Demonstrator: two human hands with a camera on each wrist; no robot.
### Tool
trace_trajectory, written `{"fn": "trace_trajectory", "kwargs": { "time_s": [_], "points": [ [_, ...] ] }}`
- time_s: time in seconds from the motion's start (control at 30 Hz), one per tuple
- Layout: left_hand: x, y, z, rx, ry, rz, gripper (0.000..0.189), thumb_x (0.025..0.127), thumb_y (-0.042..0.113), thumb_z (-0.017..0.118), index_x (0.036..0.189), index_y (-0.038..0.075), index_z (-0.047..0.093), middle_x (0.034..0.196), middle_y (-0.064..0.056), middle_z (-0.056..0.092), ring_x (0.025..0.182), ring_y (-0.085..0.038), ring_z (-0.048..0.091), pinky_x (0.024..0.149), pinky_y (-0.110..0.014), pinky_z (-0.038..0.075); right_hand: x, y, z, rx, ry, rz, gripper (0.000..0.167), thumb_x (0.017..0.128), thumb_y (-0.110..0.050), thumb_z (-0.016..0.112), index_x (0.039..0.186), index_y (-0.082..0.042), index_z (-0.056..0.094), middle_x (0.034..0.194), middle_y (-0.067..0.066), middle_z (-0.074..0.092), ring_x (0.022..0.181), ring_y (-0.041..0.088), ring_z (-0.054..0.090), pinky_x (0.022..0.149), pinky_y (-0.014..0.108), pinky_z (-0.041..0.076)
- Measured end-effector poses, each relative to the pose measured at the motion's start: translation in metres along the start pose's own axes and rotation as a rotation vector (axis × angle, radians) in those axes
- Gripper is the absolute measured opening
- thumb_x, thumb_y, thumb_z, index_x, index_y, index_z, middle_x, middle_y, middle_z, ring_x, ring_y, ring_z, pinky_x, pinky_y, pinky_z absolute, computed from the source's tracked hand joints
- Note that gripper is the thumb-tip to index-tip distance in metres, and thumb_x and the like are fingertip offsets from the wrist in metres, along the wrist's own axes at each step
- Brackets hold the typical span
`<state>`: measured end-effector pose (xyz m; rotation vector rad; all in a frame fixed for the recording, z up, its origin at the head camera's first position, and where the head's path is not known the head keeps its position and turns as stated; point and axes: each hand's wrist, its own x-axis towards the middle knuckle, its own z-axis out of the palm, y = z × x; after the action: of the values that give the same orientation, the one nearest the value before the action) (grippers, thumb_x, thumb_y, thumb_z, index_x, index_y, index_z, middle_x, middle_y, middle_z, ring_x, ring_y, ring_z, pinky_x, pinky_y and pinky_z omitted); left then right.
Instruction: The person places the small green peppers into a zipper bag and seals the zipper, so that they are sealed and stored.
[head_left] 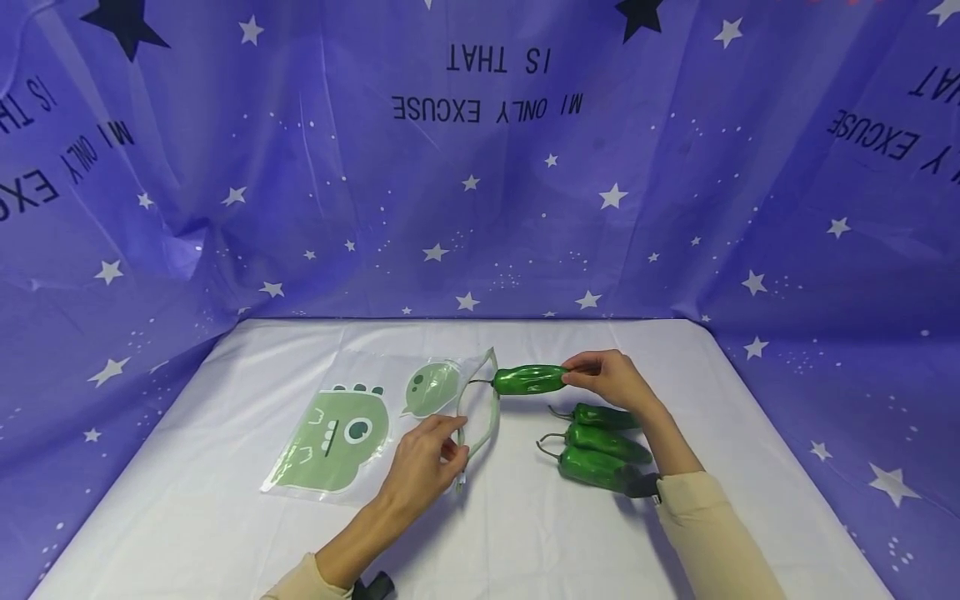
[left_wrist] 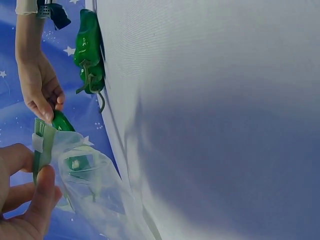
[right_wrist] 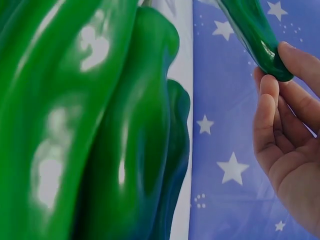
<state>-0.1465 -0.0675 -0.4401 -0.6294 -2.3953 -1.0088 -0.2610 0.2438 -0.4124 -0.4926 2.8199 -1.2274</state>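
My right hand (head_left: pixel 611 379) pinches a shiny green pepper (head_left: pixel 528 380) by its blunt end. The pepper lies level, its stem pointing left into the mouth of a clear zip bag (head_left: pixel 390 371) with a green monster print. At the bag's near edge, my left hand (head_left: pixel 427 458) pinches the pale green zip strip (left_wrist: pixel 45 145) between thumb and fingers. The bag's mouth gapes toward the right. In the left wrist view the pepper shows partly through the clear plastic. The right wrist view shows the fingertips (right_wrist: pixel 270 85) on the pepper's end.
Below my right hand, three more green peppers (head_left: pixel 600 439) lie side by side on the white tablecloth (head_left: pixel 525 542), stems to the left. A purple star-printed curtain (head_left: pixel 480 208) stands behind and at both sides of the table.
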Motion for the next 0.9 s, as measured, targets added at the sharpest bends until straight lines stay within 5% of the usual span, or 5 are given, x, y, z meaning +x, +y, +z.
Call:
{"fn": "trace_trajectory", "kwargs": {
  "time_s": [0.9],
  "points": [
    [0.004, 0.004, 0.004, 0.03, -0.026, 0.055, 0.036, 0.07, -0.001, 0.076, 0.105, -0.002, 0.069, 0.092, -0.006, 0.065, 0.062, -0.006, 0.061, 0.057, -0.013, 0.051, 0.015, -0.025, 0.018, 0.016, 0.048, -0.025, 0.022, 0.081, -0.029, 0.076, 0.096, -0.013, 0.073, 0.081, -0.005, 0.07, 0.075, 0.011, 0.065, 0.068, 0.03, 0.055]
  ]
}}
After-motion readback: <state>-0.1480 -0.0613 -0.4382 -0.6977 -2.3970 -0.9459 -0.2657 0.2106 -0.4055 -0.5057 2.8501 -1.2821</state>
